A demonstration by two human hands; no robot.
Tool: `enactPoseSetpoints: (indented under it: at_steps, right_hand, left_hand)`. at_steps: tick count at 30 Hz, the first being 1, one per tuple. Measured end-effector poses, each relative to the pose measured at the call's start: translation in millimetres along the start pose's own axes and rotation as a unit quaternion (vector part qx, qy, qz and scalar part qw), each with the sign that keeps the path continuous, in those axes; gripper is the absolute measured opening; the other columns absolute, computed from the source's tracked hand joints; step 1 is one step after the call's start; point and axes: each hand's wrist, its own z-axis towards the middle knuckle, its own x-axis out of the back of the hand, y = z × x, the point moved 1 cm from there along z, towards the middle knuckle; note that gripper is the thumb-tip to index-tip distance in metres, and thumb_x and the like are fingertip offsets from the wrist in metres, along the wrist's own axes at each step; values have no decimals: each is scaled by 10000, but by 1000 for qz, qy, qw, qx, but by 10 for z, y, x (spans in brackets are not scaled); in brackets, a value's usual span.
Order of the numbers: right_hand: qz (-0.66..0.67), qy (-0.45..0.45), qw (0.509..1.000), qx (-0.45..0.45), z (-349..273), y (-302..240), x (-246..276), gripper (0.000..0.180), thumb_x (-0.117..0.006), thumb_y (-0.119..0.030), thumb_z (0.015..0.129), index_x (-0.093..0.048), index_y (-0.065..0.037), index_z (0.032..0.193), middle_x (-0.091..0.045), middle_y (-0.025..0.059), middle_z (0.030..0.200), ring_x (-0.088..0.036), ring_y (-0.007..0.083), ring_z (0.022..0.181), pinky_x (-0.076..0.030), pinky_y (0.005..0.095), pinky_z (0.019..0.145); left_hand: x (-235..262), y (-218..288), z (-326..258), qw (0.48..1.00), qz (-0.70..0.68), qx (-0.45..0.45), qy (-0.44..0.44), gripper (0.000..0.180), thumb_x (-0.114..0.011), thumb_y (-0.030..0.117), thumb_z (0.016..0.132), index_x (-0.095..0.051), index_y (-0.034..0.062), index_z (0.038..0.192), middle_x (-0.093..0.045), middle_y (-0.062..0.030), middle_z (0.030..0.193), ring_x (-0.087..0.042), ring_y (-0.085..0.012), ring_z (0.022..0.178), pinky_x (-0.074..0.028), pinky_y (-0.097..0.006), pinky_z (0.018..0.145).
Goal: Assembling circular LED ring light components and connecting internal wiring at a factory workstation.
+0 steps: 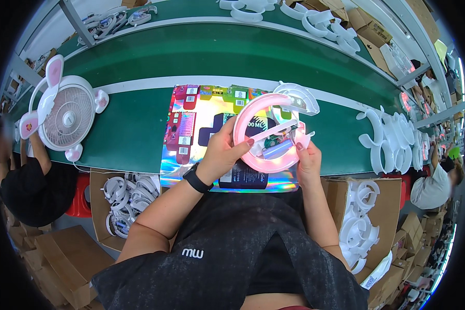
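Black shirt cloth point(232, 248) fills the near edge of the view, and both bare forearms rise from it toward the tabletop point(134, 129), which is green with white stripes. Between the two hands sits a pink ring-shaped shell point(258, 134), tilted and held just above the near part of a shiny rainbow-foil sheet point(201, 124) that lies flat on the tabletop. Inside the ring's open side a small circuit board and a blue cylinder-shaped cell point(276, 147) show. Left hand point(222, 150) is closed around the ring's left rim, thumb over the inner edge, with a black wristband point(197, 178) on the wrist. Right hand point(309, 157) pinches the ring's right end, fingers curled on it. Just beyond the pink ring, on the far right edge of the foil sheet, lies a white ring shell point(302, 98).

Farther right on the tabletop stands a row of white curved shells point(398, 139). At the left, a white desk fan with pink ears point(67, 111) rests on the tabletop, with another person's arm point(39, 152) below it. Near left, an open cardboard box point(126, 199) holds white ring parts; near right, another box point(361, 227) holds more white shells. More white shells point(320, 20) lie across the far side.
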Motion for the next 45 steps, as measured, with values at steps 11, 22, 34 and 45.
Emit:
enactPoseSetpoints:
  at_steps: [11,22,34,45]
  right_hand:
    - [-2,-57,997,55,-44,-55,-72,669,-708,-198,870,-421,64,1414,-577,102,1296,-558,158,1153,-423,301,1004]
    - [-74,-100,988,89,-37,-198,-132,633,-691,-150,874,-431,64,1410,-570,109,1304,-554,161,1164,-424,305,1009]
    - [-117,15,987,-107,1,-225,-268,607,-618,-171,944,-353,39,1448,-607,-16,711,-530,36,578,-394,200,502]
    - [-143,85,981,-99,982,-172,188,312,-600,-326,938,-658,-20,958,-629,25,695,-561,91,501,-429,240,398]
  left_hand:
    - [-11,529,202,981,166,-41,-92,476,-578,321,982,-520,21,1346,-665,-118,1139,-638,-152,997,-494,-280,850]
    - [-45,664,253,969,228,-33,-93,346,-685,194,876,-646,-24,1142,-678,-53,948,-632,-104,800,-502,-255,718]
    - [372,126,285,966,241,72,-53,494,-584,325,961,-517,41,1360,-694,-100,987,-668,-157,848,-521,-286,769]
    - [612,-149,374,991,65,42,106,429,-415,351,1047,-526,21,1297,-639,-115,1101,-675,-177,905,-544,-267,729]
